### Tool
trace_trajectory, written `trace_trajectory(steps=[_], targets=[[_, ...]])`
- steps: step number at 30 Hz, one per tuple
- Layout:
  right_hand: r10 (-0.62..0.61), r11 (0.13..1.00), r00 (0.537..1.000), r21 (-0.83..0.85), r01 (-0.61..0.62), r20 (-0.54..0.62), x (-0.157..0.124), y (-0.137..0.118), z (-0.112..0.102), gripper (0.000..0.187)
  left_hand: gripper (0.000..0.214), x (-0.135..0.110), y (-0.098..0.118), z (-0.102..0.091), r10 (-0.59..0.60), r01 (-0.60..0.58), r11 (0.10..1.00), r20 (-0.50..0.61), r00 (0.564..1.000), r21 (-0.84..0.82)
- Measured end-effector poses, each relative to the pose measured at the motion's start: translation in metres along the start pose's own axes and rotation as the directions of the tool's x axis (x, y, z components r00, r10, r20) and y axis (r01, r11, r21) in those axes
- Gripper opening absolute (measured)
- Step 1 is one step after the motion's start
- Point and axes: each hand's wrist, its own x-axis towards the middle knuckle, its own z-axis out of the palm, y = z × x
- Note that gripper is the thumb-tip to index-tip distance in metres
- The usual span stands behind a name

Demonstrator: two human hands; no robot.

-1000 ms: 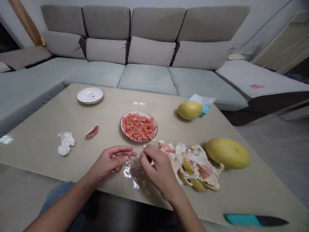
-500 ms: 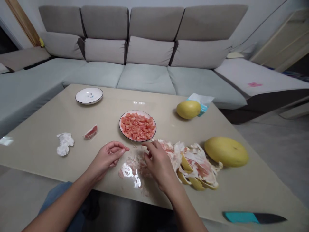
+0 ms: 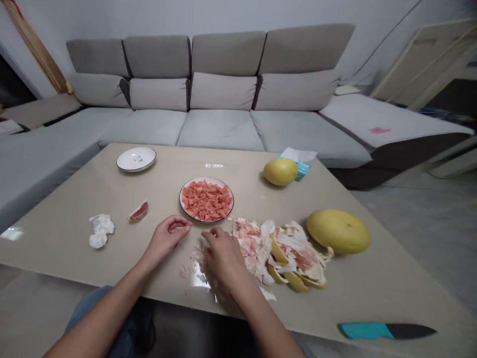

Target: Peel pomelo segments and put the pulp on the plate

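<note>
My left hand [image 3: 167, 239] is closed in a pinch just in front of the plate, with a small reddish piece of pomelo flesh [image 3: 189, 224] at its fingertips. Close by on the right, my right hand [image 3: 224, 253] has its fingers curled and drawn together; what they hold, if anything, is hidden. Beyond both hands, a dark-rimmed plate [image 3: 181, 205] is heaped with pulled pomelo flesh [image 3: 206, 200]. Wet scraps of membrane [image 3: 198, 254] lie on the table between my hands. Beside my right hand spreads a pile of pomelo peel and white membrane [image 3: 279, 253].
An unpeeled segment [image 3: 138, 212] and crumpled tissue [image 3: 101, 230] lie left. A second plate [image 3: 136, 159] stands back left. One pomelo [image 3: 280, 172] sits by a tissue pack [image 3: 302, 170], another [image 3: 338, 231] beyond the peel. A knife [image 3: 387, 330] lies at the front right.
My right hand has moved left, closer to my left hand, and its fingers have drawn in. My left hand keeps its pinch. The camera view has tilted up slightly.
</note>
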Motion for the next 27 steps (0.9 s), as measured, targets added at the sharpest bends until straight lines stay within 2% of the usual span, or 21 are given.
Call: trace_trajectory(steps=[2,5,9,12,20,23,27], targets=[[-0.005,1.000,1.000,-0.011,0.005,0.000,0.001,-0.002,0.004,0.034,0.030,0.011,0.003,0.005,0.055,-0.052,0.997,-0.048,0.997,0.052],[-0.010,1.000,1.000,-0.014,0.010,-0.019,0.003,-0.003,0.009,0.024,0.027,0.042,0.012,0.018,0.159,-0.144,0.979,-0.095,0.983,0.144],[-0.011,1.000,0.999,-0.014,0.010,-0.037,0.005,0.000,0.010,0.020,0.020,0.093,0.026,0.029,0.260,-0.227,0.936,-0.095,0.961,0.268],[-0.011,1.000,0.999,-0.010,0.010,-0.048,0.006,0.002,0.009,0.020,0.024,0.115,0.031,0.025,0.297,-0.252,0.895,-0.070,0.952,0.367],[-0.012,1.000,1.000,0.008,0.012,-0.016,0.009,0.000,0.011,0.021,0.018,0.113,0.022,0.011,0.376,-0.407,0.703,0.182,0.909,0.583],[-0.017,1.000,1.000,0.003,0.017,-0.007,0.010,-0.001,0.012,0.020,0.022,0.119,0.020,0.002,0.374,-0.406,0.660,0.192,0.907,0.632],[-0.025,1.000,1.000,-0.003,0.025,-0.015,0.008,-0.002,0.012,0.021,0.025,0.127,0.018,-0.015,0.369,-0.386,0.652,0.172,0.913,0.652]])
